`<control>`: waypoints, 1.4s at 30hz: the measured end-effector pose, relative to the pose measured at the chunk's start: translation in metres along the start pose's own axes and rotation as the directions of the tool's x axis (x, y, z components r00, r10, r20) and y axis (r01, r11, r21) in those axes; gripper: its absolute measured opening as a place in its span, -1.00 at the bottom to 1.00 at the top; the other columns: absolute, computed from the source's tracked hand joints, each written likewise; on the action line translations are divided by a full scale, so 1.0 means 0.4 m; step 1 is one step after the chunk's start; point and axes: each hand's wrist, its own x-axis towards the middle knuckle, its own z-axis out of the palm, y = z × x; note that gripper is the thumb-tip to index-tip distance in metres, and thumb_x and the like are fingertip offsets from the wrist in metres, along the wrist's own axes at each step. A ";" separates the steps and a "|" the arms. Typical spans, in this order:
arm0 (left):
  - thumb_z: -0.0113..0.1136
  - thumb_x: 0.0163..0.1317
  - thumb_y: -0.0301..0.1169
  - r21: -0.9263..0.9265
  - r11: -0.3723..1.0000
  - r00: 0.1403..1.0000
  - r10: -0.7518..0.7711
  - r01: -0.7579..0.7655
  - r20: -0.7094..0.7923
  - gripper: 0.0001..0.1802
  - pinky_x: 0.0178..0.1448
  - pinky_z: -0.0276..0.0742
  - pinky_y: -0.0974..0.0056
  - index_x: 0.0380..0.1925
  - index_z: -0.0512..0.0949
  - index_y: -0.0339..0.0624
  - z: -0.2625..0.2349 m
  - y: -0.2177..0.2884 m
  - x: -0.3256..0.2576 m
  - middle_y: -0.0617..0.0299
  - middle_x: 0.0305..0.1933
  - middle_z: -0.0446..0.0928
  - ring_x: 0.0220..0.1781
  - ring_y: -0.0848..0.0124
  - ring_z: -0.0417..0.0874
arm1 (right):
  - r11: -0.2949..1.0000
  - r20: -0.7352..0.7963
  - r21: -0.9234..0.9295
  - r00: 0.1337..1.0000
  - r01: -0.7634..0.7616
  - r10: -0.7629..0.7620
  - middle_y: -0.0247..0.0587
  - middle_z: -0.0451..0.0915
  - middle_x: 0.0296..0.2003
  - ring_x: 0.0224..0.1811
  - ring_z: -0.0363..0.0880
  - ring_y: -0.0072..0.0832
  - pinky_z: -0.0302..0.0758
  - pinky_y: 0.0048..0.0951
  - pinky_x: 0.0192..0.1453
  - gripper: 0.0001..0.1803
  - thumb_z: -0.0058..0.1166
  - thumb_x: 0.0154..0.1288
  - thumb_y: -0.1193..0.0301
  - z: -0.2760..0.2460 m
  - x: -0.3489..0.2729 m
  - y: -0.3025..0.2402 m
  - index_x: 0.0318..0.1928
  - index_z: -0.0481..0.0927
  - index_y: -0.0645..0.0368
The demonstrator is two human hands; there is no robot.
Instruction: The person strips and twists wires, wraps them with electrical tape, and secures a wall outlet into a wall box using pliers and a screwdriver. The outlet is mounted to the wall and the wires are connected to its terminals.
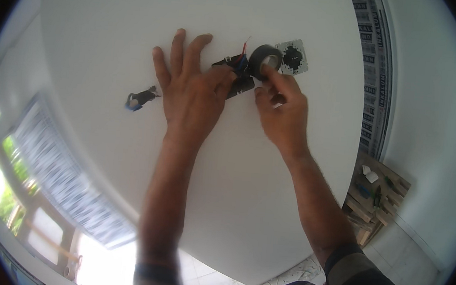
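Observation:
My right hand (285,107) holds a roll of black electrical tape (255,62), with a finger in its ring. My left hand (193,98) lies against the white surface. Three of its fingers are spread, while its thumb and forefinger close on wires at a dark square opening (240,87). A red wire (244,47) sticks up there beside a blue one. Right of the roll is a square grey metal frame (302,50) with a dark centre. Left of my left hand, a small dark fitting (141,98) with blue and white parts is set on the surface.
A broad white surface (245,198) surrounds the work. At the right stands a wooden pallet-like stand (366,209) with hand tools and a crumpled white piece on it. Printed sheeting (368,62) runs along the right edge. Tiled floor (203,273) shows below, a bright opening lower left.

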 end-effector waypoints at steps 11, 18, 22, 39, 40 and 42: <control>0.53 0.24 -0.20 -0.012 1.000 0.999 0.003 -0.003 -0.053 -0.88 0.78 -0.24 -0.33 -0.29 0.88 0.12 0.005 0.001 0.003 0.31 0.46 0.48 0.72 0.04 0.17 | 0.803 0.384 -0.315 0.842 0.505 -0.379 -0.14 0.63 -0.31 -0.18 0.61 -0.21 0.53 -0.15 -0.11 -0.82 0.26 0.28 0.39 -0.044 0.041 -0.138 -0.32 0.73 0.29; 0.51 0.25 -0.30 -0.016 1.000 1.000 -0.006 0.006 0.016 -0.95 0.78 -0.24 -0.33 -0.30 0.87 0.10 -0.012 -0.005 0.002 0.31 0.48 0.47 0.74 0.01 0.14 | 0.948 0.321 0.244 0.939 -0.206 0.121 -0.18 0.71 -0.08 -0.04 0.62 -0.46 0.56 -0.35 0.01 -0.75 0.22 0.43 0.35 -0.038 0.103 -0.108 -0.08 0.81 0.25; 0.50 0.28 -0.29 -0.026 1.000 1.000 0.003 -0.002 0.016 -0.91 0.78 -0.27 -0.31 -0.23 0.87 0.11 -0.014 -0.006 0.002 0.29 0.48 0.48 0.74 0.01 0.13 | 0.982 0.164 -0.057 0.972 0.182 -0.170 -0.17 0.65 -0.21 -0.13 0.63 -0.33 0.57 -0.31 -0.05 -0.73 0.23 0.36 0.55 -0.021 0.034 -0.031 0.05 0.75 0.21; 0.36 0.40 -0.36 -0.046 0.999 0.999 -0.014 0.016 0.052 -0.84 0.79 -0.30 -0.29 -0.13 0.86 0.07 -0.022 -0.010 0.011 0.25 0.48 0.49 0.75 0.06 0.13 | 0.924 0.238 0.025 0.896 0.381 -0.376 -0.17 0.63 -0.39 -0.36 0.52 -0.28 0.52 -0.27 -0.18 -0.88 0.39 0.24 0.44 -0.013 0.048 -0.072 -0.28 0.79 0.24; 0.34 0.41 -0.38 -0.052 0.998 0.999 -0.016 0.019 0.049 -0.83 0.79 -0.27 -0.30 -0.11 0.86 0.06 -0.021 -0.014 0.009 0.24 0.48 0.50 0.74 0.05 0.15 | 0.936 0.239 0.098 0.905 0.338 -0.352 -0.18 0.64 -0.37 -0.34 0.52 -0.31 0.52 -0.29 -0.16 -0.86 0.39 0.25 0.42 -0.008 0.063 -0.080 -0.26 0.82 0.25; 0.31 0.42 -0.42 -0.092 0.995 0.999 -0.031 0.034 0.032 -0.80 0.78 -0.22 -0.31 -0.06 0.84 0.03 -0.019 -0.025 0.003 0.22 0.47 0.52 0.73 0.03 0.20 | 0.972 0.374 0.225 0.916 0.063 -0.146 -0.18 0.66 -0.29 -0.24 0.54 -0.33 0.53 -0.31 -0.09 -0.80 0.41 0.27 0.38 -0.001 0.083 -0.103 -0.20 0.85 0.25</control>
